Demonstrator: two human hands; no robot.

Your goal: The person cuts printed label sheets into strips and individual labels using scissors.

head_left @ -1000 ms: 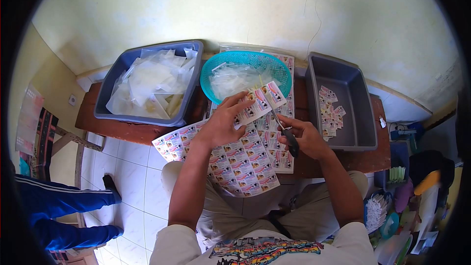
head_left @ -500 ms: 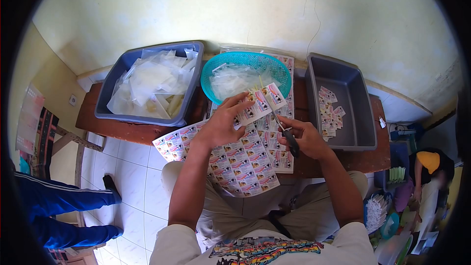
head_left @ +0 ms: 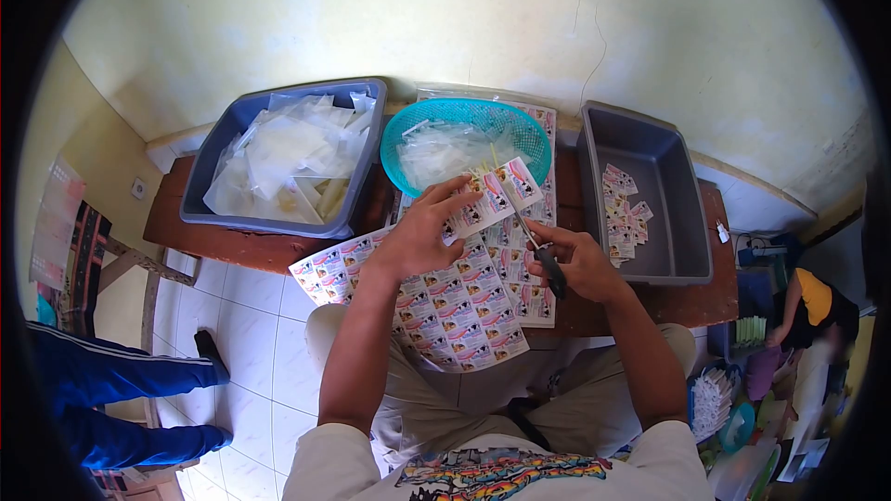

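Observation:
My left hand [head_left: 418, 234] is closed on a strip of printed labels [head_left: 522, 182], tilted up in front of the turquoise basket. In my right hand [head_left: 587, 264] is a pair of scissors [head_left: 551, 271] with a black handle. Their blades lie across the strip, between its end label and the rest. Below my hands a large sheet of the same labels [head_left: 469, 315] hangs over the bench edge above my lap. Several small cut labels [head_left: 624, 209] lie in the grey bin [head_left: 664, 264] on the right.
The turquoise basket [head_left: 395, 162] holds clear plastic pieces. On the left of the wooden bench [head_left: 251, 254] stands a grey tub [head_left: 264, 231] full of plastic bags. A person in blue trousers [head_left: 139, 366] stands at left; another person [head_left: 817, 301] is at right among containers.
My hands, the strip and the scissors have barely moved. At the right, the other person has shifted, with the arm now reaching more to the left.

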